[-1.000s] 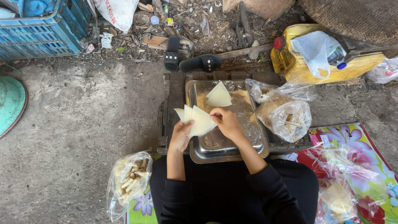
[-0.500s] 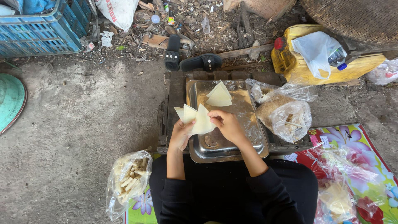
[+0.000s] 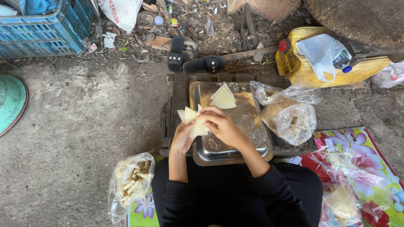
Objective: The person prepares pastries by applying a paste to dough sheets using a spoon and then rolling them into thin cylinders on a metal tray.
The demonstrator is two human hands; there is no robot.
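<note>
My left hand [image 3: 182, 138] holds a small stack of pale triangular pastry wrappers [image 3: 190, 117] at the left rim of a metal tray [image 3: 256, 143]. My right hand [image 3: 223, 126] reaches across over the tray and pinches the same wrappers from the right. More pale wrappers [image 3: 223, 97] lie at the far end of the tray. The tray rests on a low dark wooden stand [image 3: 176, 105] in front of my lap.
A clear bag of rolled pieces [image 3: 131, 185] sits at my left. Clear bags with filling [image 3: 290, 117] lie right of the tray; more bags [image 3: 341, 193] rest on a flowered mat [image 3: 366, 147]. A yellow jug [image 3: 303, 63], black sandals [image 3: 206, 64], a blue crate [image 3: 42, 29] and a green lid [image 3: 10, 103] ring the concrete floor.
My right hand has slid left and closed over the wrappers held in my left hand. The wrappers have dropped slightly toward the tray's left rim.
</note>
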